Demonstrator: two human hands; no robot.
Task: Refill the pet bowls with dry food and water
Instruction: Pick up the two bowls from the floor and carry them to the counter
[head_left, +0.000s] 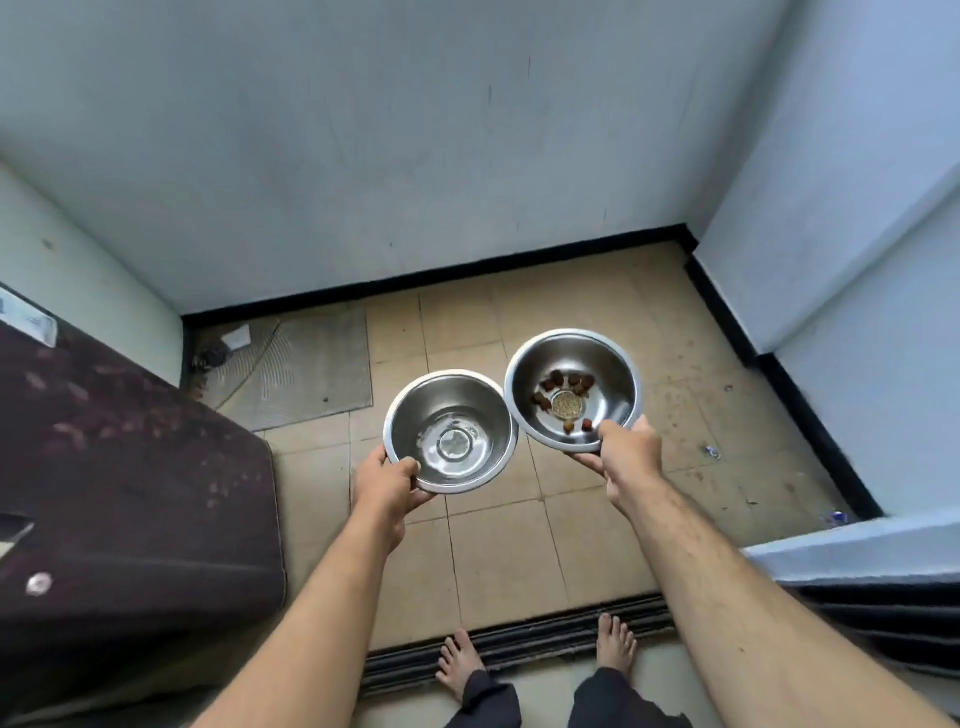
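Observation:
I hold two steel pet bowls out in front of me above a tiled floor. My left hand (387, 486) grips the near rim of the left bowl (467, 402), which holds a thin film of water at the bottom. My right hand (623, 449) grips the near rim of the right bowl (605, 358), tilted slightly toward me. A few brown kibble pieces (566, 383) lie inside it around a small round patch of fine crumbs. The two bowls' rims touch side by side.
Beige floor tiles (498, 551) run to a pale wall with a black skirting (415, 283). A dark maroon mattress (114, 493) fills the left. A grey mat (311, 364) lies in the far left corner. A sliding-door track (519, 644) crosses by my bare feet.

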